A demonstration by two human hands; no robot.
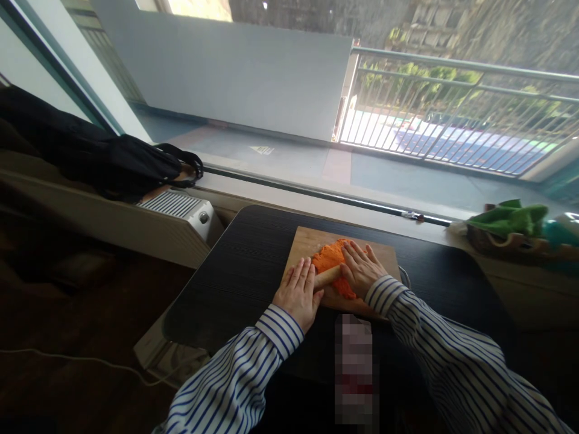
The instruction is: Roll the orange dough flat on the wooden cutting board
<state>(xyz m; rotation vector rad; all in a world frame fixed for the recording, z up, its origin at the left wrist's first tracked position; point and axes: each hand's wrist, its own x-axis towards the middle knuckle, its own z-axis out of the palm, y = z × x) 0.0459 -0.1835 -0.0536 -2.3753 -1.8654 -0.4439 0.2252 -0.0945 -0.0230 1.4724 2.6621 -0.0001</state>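
Note:
A wooden rolling pin (329,276) lies slantwise across a flattened, rough-edged piece of orange dough (332,256). Under the dough is a wooden board (306,239), set on a dark table. My left hand (298,292) rests on the pin's left end, palm down with its fingers stretched out. Over the pin's right end lies my right hand (359,268), fingers extended and apart above the dough. The palms cover both ends of the pin. Each hand is open, pressing on the pin rather than wrapped round it.
The dark table (235,265) stands against a large window. A metal handle (404,276) shows at the board's right side. Green cloth (511,218) lies on the sill at right; a black bag (131,163) sits at left above a white radiator (190,211). A pixelated patch hides something near the table's front.

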